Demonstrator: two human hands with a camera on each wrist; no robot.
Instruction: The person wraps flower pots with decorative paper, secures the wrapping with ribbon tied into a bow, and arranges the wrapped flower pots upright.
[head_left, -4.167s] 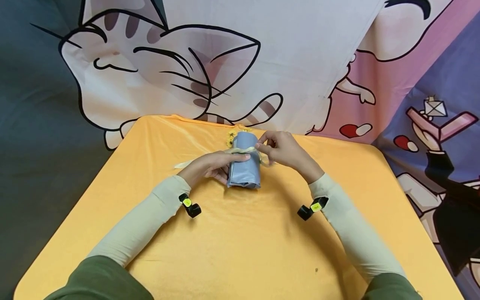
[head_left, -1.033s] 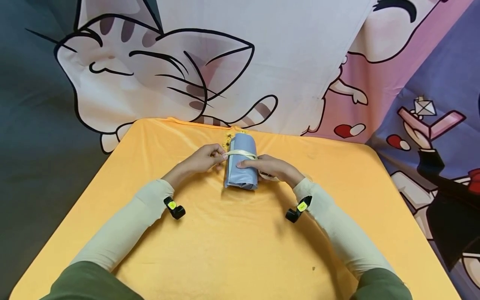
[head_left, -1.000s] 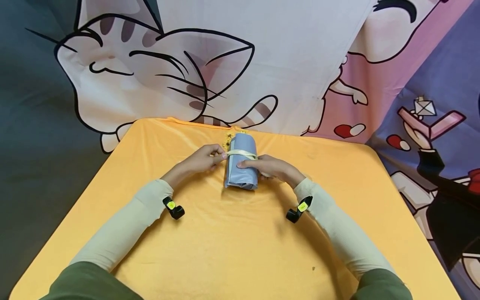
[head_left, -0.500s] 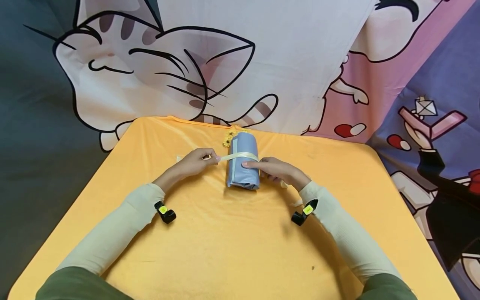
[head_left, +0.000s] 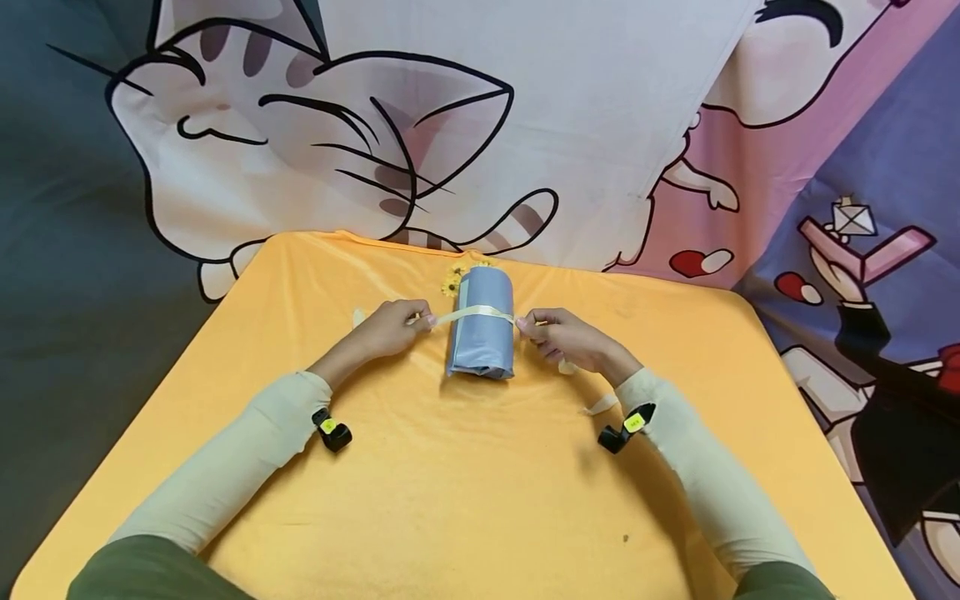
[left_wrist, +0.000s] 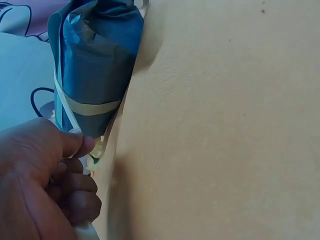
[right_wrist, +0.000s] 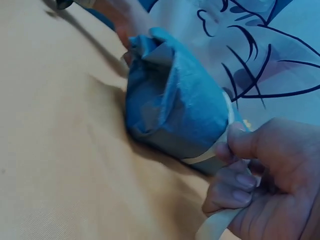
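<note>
A bouquet rolled in blue wrapping paper lies on the table, its yellow flowers showing at the far end. Around its middle runs a cream ribbon. To the left, my left hand pinches one length of the ribbon between thumb and finger, drawn out from the paper. On the opposite side my right hand pinches the ribbon close against the wrap, and a loose tail hangs below its fingers. In the left wrist view the ribbon also passes round the underside of the roll.
A yellow cloth covers the table. The ribbon's loose end trails by the right wrist. Behind the table's back edge hangs a backdrop printed with a cartoon cat.
My left hand has moved left, drawing out its ribbon length. The right thumb, which pressed on the wrap, has come off it and now pinches the ribbon at the right side.
</note>
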